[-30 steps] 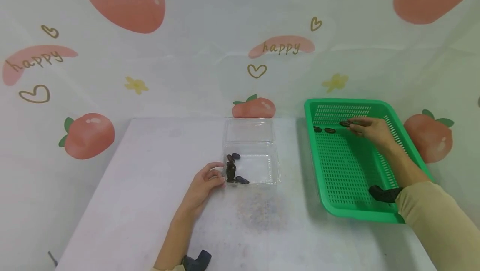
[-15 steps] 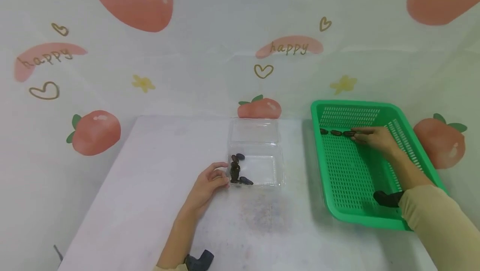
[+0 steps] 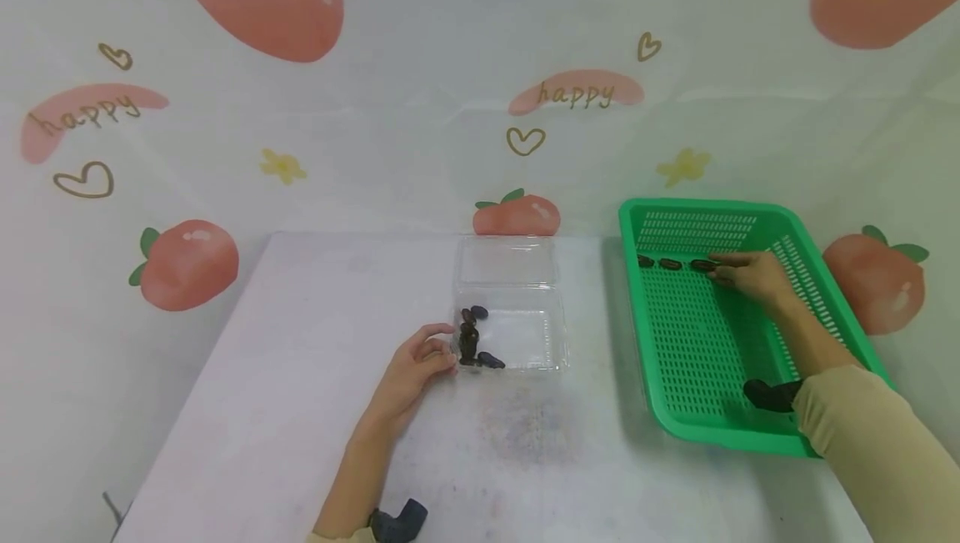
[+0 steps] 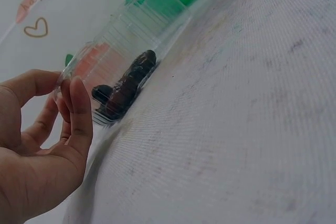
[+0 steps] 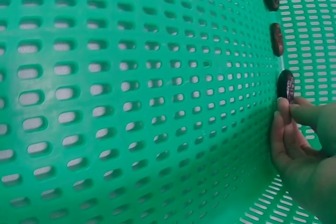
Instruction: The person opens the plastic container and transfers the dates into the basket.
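My right hand (image 3: 759, 279) is inside the green plastic basket (image 3: 738, 440), near its far wall. Thumb and fingertips pinch one end of a dark brown, oblong date (image 5: 287, 85). Two more dates (image 3: 670, 263) lie in line with it along that wall, to the left. At the table's middle stands a clear plastic clamshell box (image 4: 157, 17), its lid (image 3: 506, 263) folded back. The left hand (image 3: 412, 369) pinches the box's left edge between thumb and fingers. Several dark dates (image 4: 126, 87) are bunched along the box's left side, seen through its wall.
The basket's raised, slotted walls surround the right hand, with the right wall (image 3: 813, 293) close beside the forearm. A white cloth backdrop (image 3: 375, 109) with fruit prints rises behind the white table (image 3: 300, 343). Dark wrist mounts (image 3: 400, 522) sit on both forearms.
My right hand has lowered its date to the basket floor at the row's right end, then shifted it slightly right. The left hand stays at the box. The head view has turned slightly.
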Demonstrator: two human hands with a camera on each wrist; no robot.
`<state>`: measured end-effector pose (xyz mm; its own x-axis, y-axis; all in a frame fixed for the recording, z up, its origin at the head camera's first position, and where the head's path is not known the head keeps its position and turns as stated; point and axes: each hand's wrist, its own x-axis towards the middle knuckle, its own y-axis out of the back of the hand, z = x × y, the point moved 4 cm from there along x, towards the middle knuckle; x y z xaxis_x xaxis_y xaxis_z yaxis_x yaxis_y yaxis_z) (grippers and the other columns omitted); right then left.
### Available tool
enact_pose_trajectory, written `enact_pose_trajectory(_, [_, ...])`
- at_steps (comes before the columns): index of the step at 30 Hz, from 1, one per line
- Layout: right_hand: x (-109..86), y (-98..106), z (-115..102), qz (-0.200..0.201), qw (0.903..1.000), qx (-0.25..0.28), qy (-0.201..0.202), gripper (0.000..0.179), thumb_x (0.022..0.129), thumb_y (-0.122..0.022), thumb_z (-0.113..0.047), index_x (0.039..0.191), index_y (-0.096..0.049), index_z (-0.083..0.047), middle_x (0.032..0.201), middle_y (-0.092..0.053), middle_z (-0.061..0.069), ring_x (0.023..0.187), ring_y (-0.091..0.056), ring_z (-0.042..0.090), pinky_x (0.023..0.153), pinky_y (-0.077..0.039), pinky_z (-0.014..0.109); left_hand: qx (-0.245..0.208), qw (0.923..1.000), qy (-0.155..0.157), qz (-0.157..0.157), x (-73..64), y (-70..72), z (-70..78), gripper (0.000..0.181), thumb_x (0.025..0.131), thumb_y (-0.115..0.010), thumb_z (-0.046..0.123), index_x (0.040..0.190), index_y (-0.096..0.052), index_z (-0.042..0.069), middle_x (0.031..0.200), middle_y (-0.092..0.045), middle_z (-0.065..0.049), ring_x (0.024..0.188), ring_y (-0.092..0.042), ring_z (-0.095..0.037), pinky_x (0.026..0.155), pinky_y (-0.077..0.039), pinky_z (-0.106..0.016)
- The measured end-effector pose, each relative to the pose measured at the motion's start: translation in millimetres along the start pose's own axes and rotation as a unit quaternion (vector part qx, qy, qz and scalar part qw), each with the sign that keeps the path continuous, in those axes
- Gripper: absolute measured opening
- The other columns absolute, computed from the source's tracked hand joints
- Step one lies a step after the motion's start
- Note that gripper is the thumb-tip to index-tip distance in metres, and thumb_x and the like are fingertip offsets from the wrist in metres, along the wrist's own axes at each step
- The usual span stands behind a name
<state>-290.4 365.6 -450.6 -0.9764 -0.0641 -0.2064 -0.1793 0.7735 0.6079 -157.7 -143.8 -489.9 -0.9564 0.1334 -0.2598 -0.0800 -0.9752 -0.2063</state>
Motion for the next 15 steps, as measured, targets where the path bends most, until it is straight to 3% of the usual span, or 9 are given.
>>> enact_pose_trajectory(6, [-2.9, 6, -4, 0.030, 0.9982, -0.050, 0.016, 0.040, 0.105, -0.049, -0.014, 0.136, -0.051, 0.011, 0.125, -0.057, 0.036, 0.075, -0.056, -0.015, 0.080, -0.058, 0.040, -0.005, 1.0000, 0.003, -0.003, 2.0, 0.1, -0.6, 0.048, 0.088, -0.064, -0.006, 0.134, -0.053, 0.002, 0.090, -0.055, -0.005, 0.081, -0.062, -0.020, 0.082, -0.056, -0.030])
enact_pose_trajectory(10, [-3.9, 9, -10, 0.032, 0.9978, -0.055, 0.021, 0.041, 0.105, -0.048, -0.017, 0.135, -0.053, 0.010, 0.119, -0.063, 0.031, 0.076, -0.058, -0.012, 0.076, -0.058, 0.035, -0.007, 1.0000, 0.004, -0.003, 1.2, 0.7, -0.4, 0.048, 0.088, -0.064, -0.006, 0.134, -0.053, 0.002, 0.091, -0.054, -0.005, 0.080, -0.062, -0.019, 0.081, -0.056, -0.030])
enact_pose_trajectory(13, [-4.6, 10, -16, 0.019, 0.9991, -0.031, 0.024, 0.044, 0.106, -0.047, -0.020, 0.138, -0.051, 0.010, 0.105, -0.071, 0.011, 0.080, -0.059, -0.009, 0.072, -0.054, 0.026, -0.003, 1.0000, 0.006, -0.004, 0.1, 0.6, 0.6, 0.048, 0.088, -0.064, -0.006, 0.134, -0.053, 0.002, 0.091, -0.055, -0.005, 0.081, -0.062, -0.019, 0.082, -0.056, -0.029])
enact_pose_trajectory(15, [-5.2, 10, -21, 0.012, 0.9995, -0.008, 0.029, 0.046, 0.106, -0.047, -0.021, 0.139, -0.048, 0.010, 0.097, -0.069, -0.009, 0.083, -0.060, -0.009, 0.071, -0.052, 0.024, -0.001, 1.0000, 0.008, -0.003, -0.3, 0.6, 1.0, 0.048, 0.089, -0.064, -0.005, 0.134, -0.053, 0.002, 0.092, -0.055, -0.005, 0.082, -0.062, -0.020, 0.083, -0.056, -0.029])
